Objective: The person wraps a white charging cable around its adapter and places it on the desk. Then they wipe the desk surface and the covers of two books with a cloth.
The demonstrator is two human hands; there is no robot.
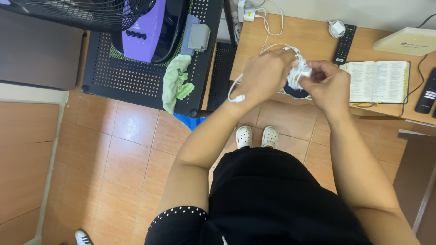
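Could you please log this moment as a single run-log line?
left hand: holds white cable | right hand: grips white charger with coiled cable | over wooden desk edge | open book beside

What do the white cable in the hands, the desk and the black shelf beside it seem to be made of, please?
White cable: smooth plastic or rubber sheath, probably; it bends in soft loops between the left hand and right hand.
Desk: wood or wood-look laminate; matte tan surface with faint grain.
Black shelf: likely painted metal; thin, flat sheet with regular punched holes.
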